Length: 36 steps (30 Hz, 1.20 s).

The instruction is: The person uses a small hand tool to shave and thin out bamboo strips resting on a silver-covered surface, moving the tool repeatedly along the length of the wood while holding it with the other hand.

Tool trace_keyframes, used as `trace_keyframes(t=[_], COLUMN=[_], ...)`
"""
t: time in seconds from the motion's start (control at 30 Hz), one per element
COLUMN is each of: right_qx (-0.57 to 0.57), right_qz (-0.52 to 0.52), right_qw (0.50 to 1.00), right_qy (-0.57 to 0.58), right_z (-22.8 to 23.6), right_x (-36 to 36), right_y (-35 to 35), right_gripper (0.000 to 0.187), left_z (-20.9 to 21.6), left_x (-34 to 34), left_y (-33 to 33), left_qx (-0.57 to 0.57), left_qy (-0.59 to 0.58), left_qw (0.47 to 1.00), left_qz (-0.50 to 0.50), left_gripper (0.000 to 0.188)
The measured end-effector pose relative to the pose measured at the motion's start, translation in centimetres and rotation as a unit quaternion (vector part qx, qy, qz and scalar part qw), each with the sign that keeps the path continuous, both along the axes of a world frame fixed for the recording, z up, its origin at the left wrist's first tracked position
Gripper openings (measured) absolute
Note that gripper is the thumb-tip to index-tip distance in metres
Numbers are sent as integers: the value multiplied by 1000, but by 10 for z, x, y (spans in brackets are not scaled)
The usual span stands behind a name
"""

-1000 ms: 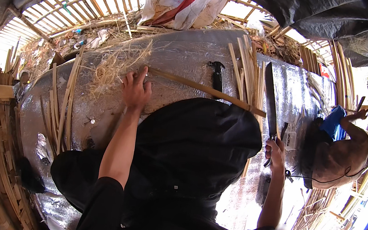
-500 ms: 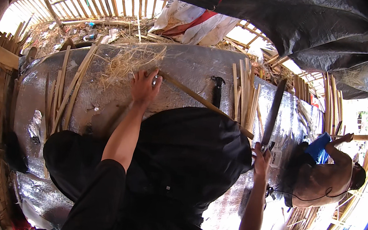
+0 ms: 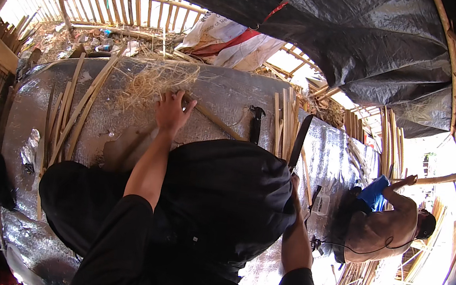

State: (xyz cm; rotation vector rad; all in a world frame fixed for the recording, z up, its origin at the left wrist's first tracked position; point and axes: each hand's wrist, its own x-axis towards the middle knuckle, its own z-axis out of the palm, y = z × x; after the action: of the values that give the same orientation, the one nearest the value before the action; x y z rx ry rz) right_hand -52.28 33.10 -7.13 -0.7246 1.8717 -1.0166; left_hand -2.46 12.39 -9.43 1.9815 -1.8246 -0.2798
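My left hand [image 3: 171, 114] is closed round the far end of a bamboo strip [image 3: 215, 120], which slants down to the right until my black-clothed knee [image 3: 236, 172] covers the rest. Beside that knee, my right hand [image 3: 294, 186] grips a machete [image 3: 300, 139] by its handle, its long dark blade pointing up and away. The knee hides part of this hand's fingers. Pale curled shavings [image 3: 158, 84] lie just beyond my left hand. A hammer [image 3: 256, 124] with a black handle rests between the strip and a bundle of bamboo strips [image 3: 281, 123].
More bamboo strips [image 3: 89, 105] lie at the left on the silvery sheet [image 3: 213, 81]. At the right sits another person [image 3: 382, 230], a hand on a bamboo pole [image 3: 446, 177]. A dark tarp [image 3: 366, 40] hangs overhead. White sacks [image 3: 223, 39] stand by the slatted fence.
My right hand has brought the machete leftward, close against the knee and the strip's near end. My left hand keeps its hold on the strip. The whole view has shifted slightly.
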Motion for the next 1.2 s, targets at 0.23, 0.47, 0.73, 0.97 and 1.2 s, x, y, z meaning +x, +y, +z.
trace_keyframes(t=[0.23,0.47,0.73,0.97,1.2], right_qx=[-88,7,-39,-71,-100], right_qz=[76,52,257,401,488], right_qw=[949,971,872,826,769], right_qy=[292,235,414,390,401], right_z=[-34,59,66,40,37], right_x=[26,-4,70,108,129], right_y=[91,30,-113,-190,-247], right_gripper=[28,24,28,41,49], left_z=[-19,-5,-5,8,-4], left_x=[16,18,32,41,46], left_y=[6,5,-9,-16,-9], left_qx=[-81,-50,31,-26,-75], left_qy=[7,27,102,106,107], left_qw=[997,998,994,992,990], left_qz=[15,16,-2,-59,-51], left_gripper=[82,77,72,69,59])
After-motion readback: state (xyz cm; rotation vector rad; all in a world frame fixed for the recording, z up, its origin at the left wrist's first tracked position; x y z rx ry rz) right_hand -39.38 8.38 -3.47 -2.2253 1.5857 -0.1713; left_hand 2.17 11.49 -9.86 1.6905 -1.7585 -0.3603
